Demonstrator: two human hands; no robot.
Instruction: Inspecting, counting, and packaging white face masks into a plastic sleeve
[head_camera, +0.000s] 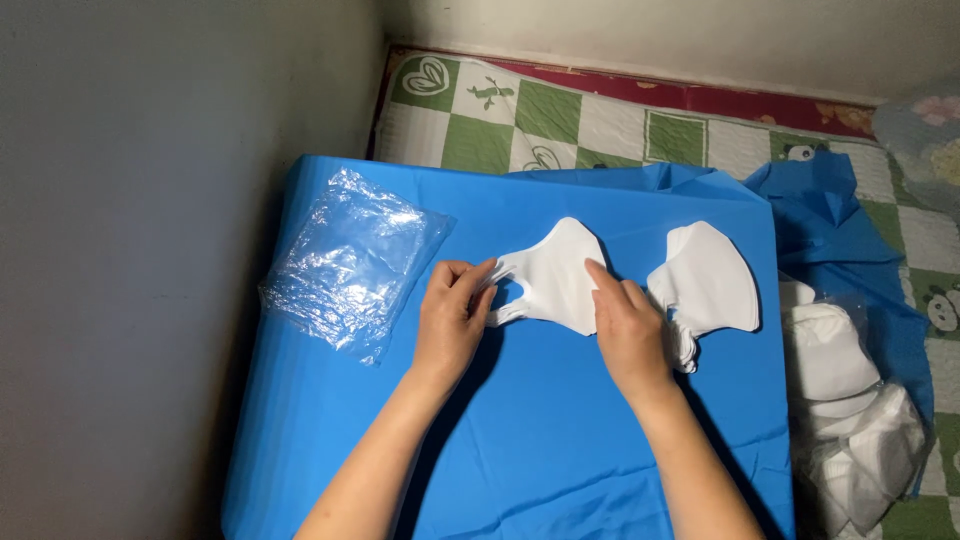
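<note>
Both hands hold a white face mask (555, 275) flat at the middle of a blue cloth (540, 440). Left hand (452, 318) pinches its left ear loop; right hand (628, 332) presses fingers on its right edge. Clear bags (350, 262) lie near the cloth's left edge, a mask stack (706, 280) just right; bare cloth in front

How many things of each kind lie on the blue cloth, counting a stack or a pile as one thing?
White mask held flat by the left hand and right hand: 1
Stack of white masks beside it: 1
Pile of clear plastic bags: 1
Total: 3
How many pieces each stack holds cannot be told. More masks lie off the blue cloth, at the right.
</note>
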